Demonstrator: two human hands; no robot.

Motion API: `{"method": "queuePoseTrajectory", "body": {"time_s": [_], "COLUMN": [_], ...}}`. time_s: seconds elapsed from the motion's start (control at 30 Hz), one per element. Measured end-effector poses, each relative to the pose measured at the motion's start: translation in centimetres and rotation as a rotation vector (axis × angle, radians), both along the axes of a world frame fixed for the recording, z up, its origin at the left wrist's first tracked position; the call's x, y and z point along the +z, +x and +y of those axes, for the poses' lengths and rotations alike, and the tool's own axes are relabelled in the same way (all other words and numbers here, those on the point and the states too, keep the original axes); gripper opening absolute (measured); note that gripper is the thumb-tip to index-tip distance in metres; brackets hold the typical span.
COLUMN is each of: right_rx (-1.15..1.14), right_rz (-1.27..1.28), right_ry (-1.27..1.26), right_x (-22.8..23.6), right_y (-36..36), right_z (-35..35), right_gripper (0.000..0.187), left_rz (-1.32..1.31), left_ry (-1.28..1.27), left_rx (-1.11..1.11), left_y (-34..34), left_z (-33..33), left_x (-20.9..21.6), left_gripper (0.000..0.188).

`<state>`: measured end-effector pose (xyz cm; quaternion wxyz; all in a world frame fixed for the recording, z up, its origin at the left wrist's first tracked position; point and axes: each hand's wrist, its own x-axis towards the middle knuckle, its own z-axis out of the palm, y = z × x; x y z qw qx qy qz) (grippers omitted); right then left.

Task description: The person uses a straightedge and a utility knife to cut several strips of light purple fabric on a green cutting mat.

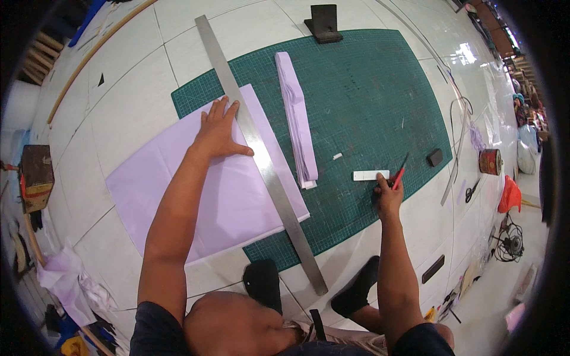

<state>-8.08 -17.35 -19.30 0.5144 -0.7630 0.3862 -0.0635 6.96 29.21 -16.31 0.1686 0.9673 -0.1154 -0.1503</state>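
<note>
Lilac fabric (178, 184) lies folded in a wide flat stack, partly on the green cutting mat (368, 89) and partly on the tiles. A long steel ruler (261, 151) rests slantwise across it. My left hand (218, 132) is spread, pressing on the fabric and the ruler's left edge. A narrow folded lilac strip (295, 118) lies to the right of the ruler. My right hand (389, 197) is closed around a slim red tool with a dark tip, seemingly a craft knife (399, 177). Its fingers also touch a short white ruler (369, 175) on the mat.
A black angled block (325, 25) stands at the mat's far edge. A small dark block (435, 157) sits at its right. Beyond are scissors (472, 191), a red tin (490, 161) and a coil of black cable (509, 242). My feet flank the ruler's near end.
</note>
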Motion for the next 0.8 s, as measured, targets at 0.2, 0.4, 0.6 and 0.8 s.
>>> {"method": "queuePoseTrajectory", "body": {"time_s": [0.2,0.4,0.6,0.8], "right_rx": [-0.025,0.324,0.505,0.527], "right_rz": [-0.143,-0.152,-0.195,-0.111], "right_ry": [0.310,0.297,0.167,0.093], "right_x": [7.2,6.7,3.0,0.4], "right_y": [4.3,15.9,23.1,24.4], "right_z": [6.4,16.3,24.0,25.1], "right_gripper": [0.033,0.031,0.029,0.027], "left_rz": [0.023,0.039,0.051,0.053], "left_ry": [0.003,0.009,-0.036,-0.041], "left_rx": [0.041,0.050,0.068,0.076], "left_y": [-0.5,-0.3,-0.3,-0.4], "left_z": [0.0,-0.3,-0.7,-0.1], "left_x": [0.3,0.6,1.2,1.4], "left_gripper": [0.135,0.133,0.132,0.129]}}
